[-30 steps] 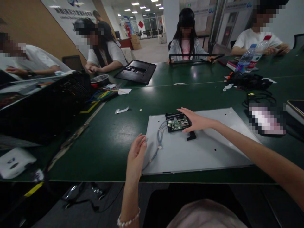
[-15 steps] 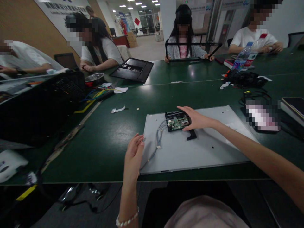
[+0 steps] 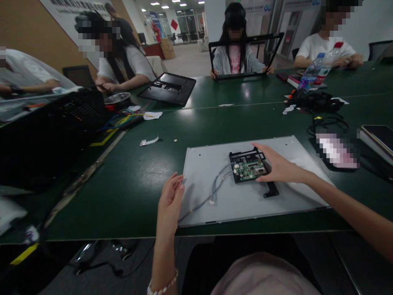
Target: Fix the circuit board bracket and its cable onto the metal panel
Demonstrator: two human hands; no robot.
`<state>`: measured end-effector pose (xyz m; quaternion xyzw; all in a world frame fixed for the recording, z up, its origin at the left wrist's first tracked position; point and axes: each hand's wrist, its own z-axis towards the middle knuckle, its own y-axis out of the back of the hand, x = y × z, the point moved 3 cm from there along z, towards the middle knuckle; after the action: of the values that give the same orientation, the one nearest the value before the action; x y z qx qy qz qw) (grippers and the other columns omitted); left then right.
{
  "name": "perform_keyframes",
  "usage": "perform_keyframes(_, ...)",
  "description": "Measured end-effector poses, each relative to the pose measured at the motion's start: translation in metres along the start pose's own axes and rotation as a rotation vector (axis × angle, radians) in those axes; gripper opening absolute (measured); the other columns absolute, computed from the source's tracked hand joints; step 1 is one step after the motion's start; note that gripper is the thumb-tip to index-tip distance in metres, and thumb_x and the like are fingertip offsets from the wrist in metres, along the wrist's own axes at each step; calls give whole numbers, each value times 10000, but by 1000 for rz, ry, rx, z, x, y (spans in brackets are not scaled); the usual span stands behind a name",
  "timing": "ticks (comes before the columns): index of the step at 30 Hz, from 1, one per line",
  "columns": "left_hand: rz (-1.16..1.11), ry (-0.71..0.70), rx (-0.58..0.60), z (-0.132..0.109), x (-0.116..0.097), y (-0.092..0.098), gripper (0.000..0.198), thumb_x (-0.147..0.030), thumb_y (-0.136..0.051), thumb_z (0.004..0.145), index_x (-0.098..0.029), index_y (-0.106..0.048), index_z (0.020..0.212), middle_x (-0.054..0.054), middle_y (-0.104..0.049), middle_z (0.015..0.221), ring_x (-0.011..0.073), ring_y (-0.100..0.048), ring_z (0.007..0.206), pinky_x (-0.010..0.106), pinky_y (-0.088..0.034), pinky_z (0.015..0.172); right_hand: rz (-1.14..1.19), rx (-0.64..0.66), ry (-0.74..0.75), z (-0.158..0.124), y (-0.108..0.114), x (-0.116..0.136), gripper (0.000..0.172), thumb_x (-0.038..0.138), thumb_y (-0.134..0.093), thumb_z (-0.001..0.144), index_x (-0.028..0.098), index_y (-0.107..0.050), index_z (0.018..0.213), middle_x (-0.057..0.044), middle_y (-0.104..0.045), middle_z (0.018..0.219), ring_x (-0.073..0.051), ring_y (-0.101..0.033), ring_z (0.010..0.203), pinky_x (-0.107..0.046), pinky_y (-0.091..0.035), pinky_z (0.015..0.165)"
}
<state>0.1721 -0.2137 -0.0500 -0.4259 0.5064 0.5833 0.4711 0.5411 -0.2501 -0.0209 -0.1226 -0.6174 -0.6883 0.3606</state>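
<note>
A black plastic bracket with a green circuit board point(image 3: 250, 170) on it rests over the grey metal panel point(image 3: 202, 176). My right hand point(image 3: 278, 164) grips the bracket's right side, thumb at the near edge and fingers at the far edge. From the board's left side grey cables point(image 3: 215, 185) curve down to the panel's near left corner. At the panel's left edge is my left hand point(image 3: 172, 196), fingers loosely curled; its fingertips are near or at the edge, and whether they pinch it I cannot make out.
Left stands a large black casing point(image 3: 52, 143). A white strip point(image 3: 149, 141) lies on the green table point(image 3: 123, 196). On the right are a phone point(image 3: 336, 151), black cables and bottles point(image 3: 311, 73). Across the table a person holds a black frame point(image 3: 245, 76); a black cover point(image 3: 168, 88) lies nearby.
My right hand has moved the bracket with its circuit board to the right and slightly nearer across the panel. The cables stretch out longer. My left hand stays at the panel's left edge.
</note>
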Motion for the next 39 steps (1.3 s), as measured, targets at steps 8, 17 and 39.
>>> perform_keyframes(8,12,8,18,-5,-4,3,253,-328,-604,871,-236,-656,1101,74,-469,1467,233,-472,1336,397,-321,1155,32,7,-34,-9,-17,-11,1032,455,-753,741,306,-134,1554,-130,-297,1559,-392,-335,1417,-611,-285,1152)
perform_keyframes(17,45,0,18,-7,-5,5,248,-334,-593,879,-237,-679,1091,73,-489,1454,250,-464,1343,405,-327,1146,25,7,-37,-11,-24,-17,1008,462,-743,761,307,-140,1553,-128,-266,1584,-390,-298,1439,-608,-259,1168)
perform_keyframes(39,610,-200,-54,128,-36,40,338,-311,-560,848,-172,-649,1143,116,-607,1276,265,-592,1150,424,-477,991,188,-124,-157,-24,-26,-28,629,505,-391,997,359,-143,1556,-41,-244,1626,-289,-265,1476,-530,-264,1190)
